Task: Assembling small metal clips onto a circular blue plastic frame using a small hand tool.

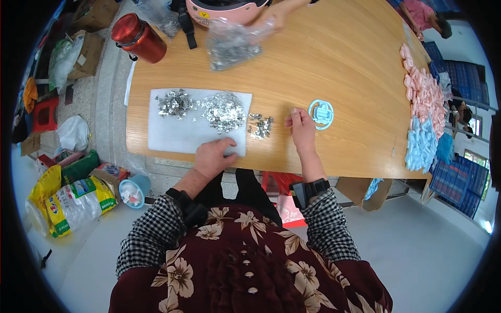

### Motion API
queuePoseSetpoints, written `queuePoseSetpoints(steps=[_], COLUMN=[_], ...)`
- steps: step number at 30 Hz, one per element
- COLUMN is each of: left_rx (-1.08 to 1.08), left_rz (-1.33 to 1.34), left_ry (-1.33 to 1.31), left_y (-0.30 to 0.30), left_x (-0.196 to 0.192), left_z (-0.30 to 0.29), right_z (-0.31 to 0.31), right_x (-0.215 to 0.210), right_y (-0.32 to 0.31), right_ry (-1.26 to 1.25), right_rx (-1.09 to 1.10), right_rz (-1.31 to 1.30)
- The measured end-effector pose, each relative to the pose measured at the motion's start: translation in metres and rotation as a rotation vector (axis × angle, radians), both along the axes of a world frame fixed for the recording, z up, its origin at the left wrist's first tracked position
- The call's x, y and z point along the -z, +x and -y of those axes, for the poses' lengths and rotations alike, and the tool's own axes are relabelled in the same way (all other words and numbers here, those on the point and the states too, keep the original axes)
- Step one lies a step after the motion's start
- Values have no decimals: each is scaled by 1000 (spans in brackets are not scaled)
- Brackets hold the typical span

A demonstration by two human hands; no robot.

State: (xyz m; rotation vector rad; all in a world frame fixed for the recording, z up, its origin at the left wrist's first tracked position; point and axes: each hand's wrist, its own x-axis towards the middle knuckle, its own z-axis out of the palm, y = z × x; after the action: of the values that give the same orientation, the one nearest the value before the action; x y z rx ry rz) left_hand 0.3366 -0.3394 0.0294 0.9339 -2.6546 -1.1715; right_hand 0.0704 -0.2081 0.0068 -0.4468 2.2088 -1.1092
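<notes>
My left hand [213, 158] rests at the near right edge of a white foam sheet [177, 136], its thumb and forefinger a little apart with nothing visible between them. Two heaps of small silvery metal pieces lie on the sheet, a darker heap [176, 103] and a brighter heap [224, 112]. Just off the sheet's right edge, a smaller cluster of metal pieces [260, 126] lies on the wood. My right hand [303, 131] is closed, fingertips drawn together; whatever they hold is too small to make out. Beside it lies a round light-blue plastic piece [322, 114].
Across the wooden table [355, 68], another person's hand [274, 18] is at a clear bag of metal pieces [235, 44], near a pink helmet [224, 11]. A red flask [138, 39] stands far left. Pink plastic pieces [422, 88] and blue ones [421, 143] pile up at right.
</notes>
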Motion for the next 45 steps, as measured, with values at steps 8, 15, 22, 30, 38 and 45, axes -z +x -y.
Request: queuePoseSetpoints(steps=[8,15,22,30,38,45], left_rx=[-1,41,39,51,35,13], left_rz=[-5,105,116,41,183,261], left_ry=[32,110,130,71,428,462], left_y=[-2,-7,-7,-5,2,25], left_x=[0,-9,-6,4,-18,-23], left_z=[2,6,6,5,23,14], right_z=[-16,19,-30,-48,-41,-46], right_x=[33,2,-19,-6,-25,-17], right_y=[-9,68,-16,-40,-16,-56], right_ry=[20,-179,213,440,341,392], right_rx=[-22,60,-39,138,6,-13], right_rz=[-199,159,-671,-746,-881,-719])
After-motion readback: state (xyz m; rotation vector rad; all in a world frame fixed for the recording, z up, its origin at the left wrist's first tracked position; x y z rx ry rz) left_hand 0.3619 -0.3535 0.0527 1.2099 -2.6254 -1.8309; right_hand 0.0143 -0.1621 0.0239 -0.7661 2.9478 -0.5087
